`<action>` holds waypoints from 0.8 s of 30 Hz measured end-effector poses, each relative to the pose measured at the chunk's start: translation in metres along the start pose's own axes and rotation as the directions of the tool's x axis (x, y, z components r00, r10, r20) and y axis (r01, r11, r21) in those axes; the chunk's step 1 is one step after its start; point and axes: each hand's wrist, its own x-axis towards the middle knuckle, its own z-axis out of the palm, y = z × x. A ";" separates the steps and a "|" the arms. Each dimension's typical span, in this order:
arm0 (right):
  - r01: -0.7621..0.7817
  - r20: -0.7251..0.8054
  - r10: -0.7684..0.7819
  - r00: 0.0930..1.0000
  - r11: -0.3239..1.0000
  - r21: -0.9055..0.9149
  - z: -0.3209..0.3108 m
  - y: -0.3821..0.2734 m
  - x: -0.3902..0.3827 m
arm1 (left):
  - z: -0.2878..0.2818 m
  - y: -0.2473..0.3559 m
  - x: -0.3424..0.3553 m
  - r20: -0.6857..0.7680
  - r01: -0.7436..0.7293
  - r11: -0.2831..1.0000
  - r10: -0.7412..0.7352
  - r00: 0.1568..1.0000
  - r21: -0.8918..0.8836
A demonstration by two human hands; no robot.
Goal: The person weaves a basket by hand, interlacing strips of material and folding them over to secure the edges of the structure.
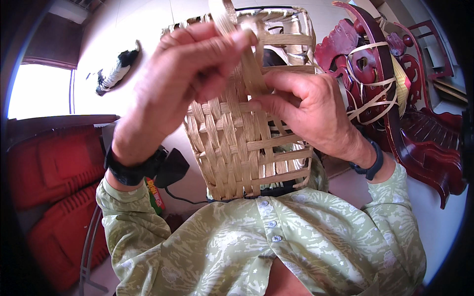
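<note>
On my lap stands a tan basket-like piece (pixel 224 148), woven from flat strips. Its left part is closely woven, while open gaps show between the crosswise strips on the right. My left hand (pixel 190 66) is closed on a flat weaving strip (pixel 253 71) near the top of the weave, and motion blurs it slightly. Lower down, the thumb and forefinger of my right hand (pixel 313 106) pinch the same strip against the weave. The strip's upper end rises past my left fingers. Part of the weave is hidden behind both hands.
Dark red carved wooden furniture (pixel 390 89) stands at the right, with loose pale strips (pixel 377 111) draped over it. Red cushioned seating (pixel 57 158) is at the left. A black-and-white cat (pixel 117 71) lies on the pale floor at the far left.
</note>
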 end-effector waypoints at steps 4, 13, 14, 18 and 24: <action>-0.064 -0.009 0.067 0.998 0.978 0.201 0.008 0.010 0.003 | 0.001 0.001 0.006 0.136 -0.058 0.971 0.091 0.987 -0.232; -0.031 -0.038 0.037 0.999 0.989 0.147 0.006 0.009 0.000 | 0.024 -0.017 -0.013 -0.082 -0.193 0.969 0.208 0.975 0.154; -0.024 -0.024 0.028 0.999 0.987 0.158 0.005 0.008 0.001 | 0.028 -0.014 -0.014 -0.099 -0.188 0.974 0.201 0.975 0.130; 0.022 -0.133 0.010 0.991 0.971 0.239 0.009 0.005 0.000 | 0.009 -0.005 0.000 -0.027 -0.165 0.984 0.166 0.986 0.063; 0.130 -0.181 -0.087 0.980 0.962 0.241 0.011 0.018 0.001 | 0.001 0.002 0.001 0.018 -0.302 0.895 0.314 0.949 0.328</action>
